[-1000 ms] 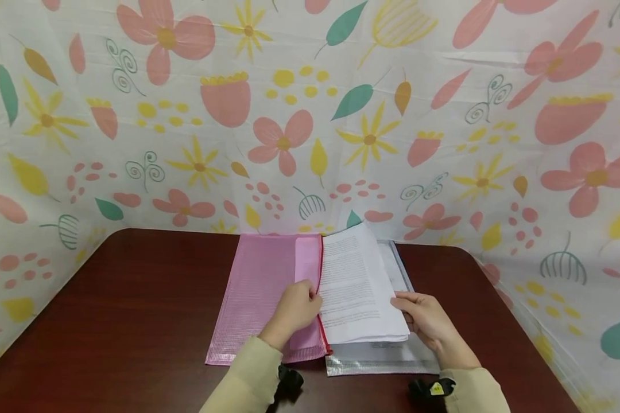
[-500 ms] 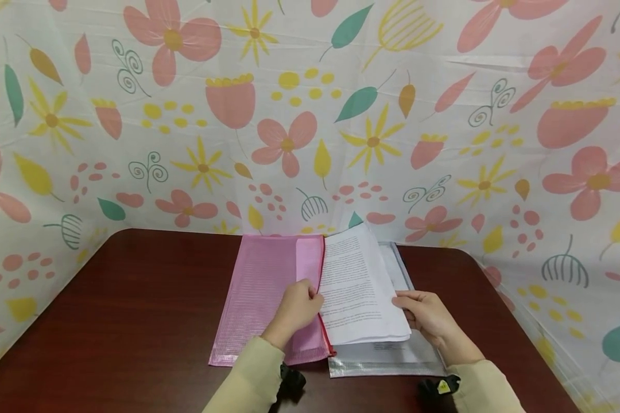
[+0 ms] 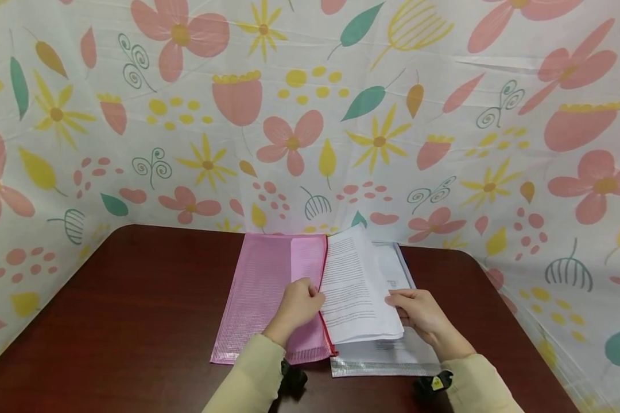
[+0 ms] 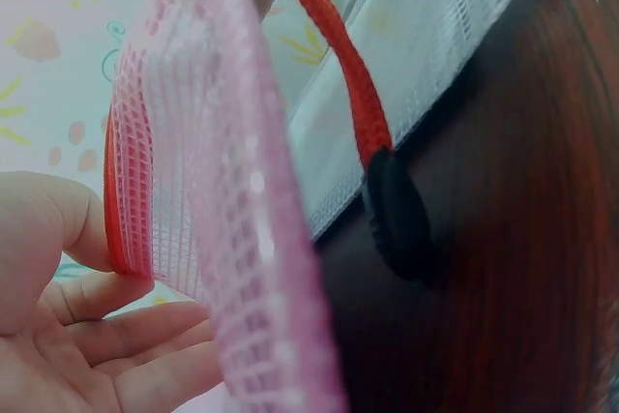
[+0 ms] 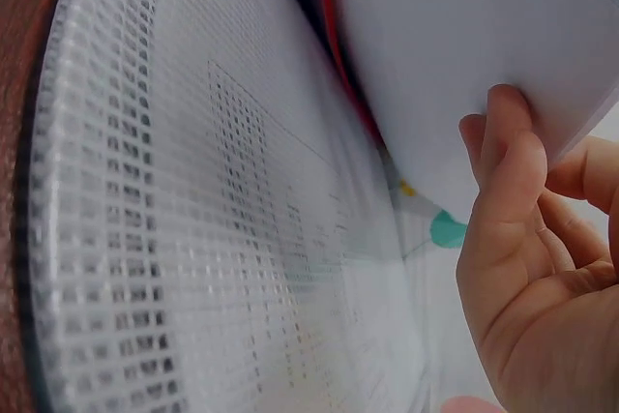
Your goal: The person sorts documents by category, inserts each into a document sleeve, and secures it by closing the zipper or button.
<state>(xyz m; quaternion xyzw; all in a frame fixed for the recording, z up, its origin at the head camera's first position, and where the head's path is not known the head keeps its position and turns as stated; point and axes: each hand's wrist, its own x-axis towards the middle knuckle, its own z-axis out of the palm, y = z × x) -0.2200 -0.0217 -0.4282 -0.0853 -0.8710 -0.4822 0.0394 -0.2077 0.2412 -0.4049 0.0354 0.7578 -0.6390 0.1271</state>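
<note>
A pink mesh zip pouch [image 3: 253, 292] with a red zip edge lies left of centre on the table. My left hand [image 3: 297, 304] pinches that red edge between thumb and forefinger, as the left wrist view shows [image 4: 106, 326]. Printed paper sheets [image 3: 351, 287] have their left part inside the pouch, showing through the pink mesh. At their right edge, my right hand [image 3: 423, 315] pinches the sheets between thumb and fingers. Beneath them lies a clear mesh pouch [image 3: 387, 367] with printed paper visible inside. The right wrist view has the sheets' pale underside [image 5: 435, 36] raised above it.
The dark brown table [image 3: 134, 310] extends to both sides. A floral cloth [image 3: 310, 115] hangs right behind its back edge. In the left wrist view, a red zip cord with a black pull [image 4: 397, 215] dangles by the pouch's opening.
The paper sheets have slid a little left, further into the pink pouch, with my right hand moving along. My left hand keeps its hold on the pouch's edge.
</note>
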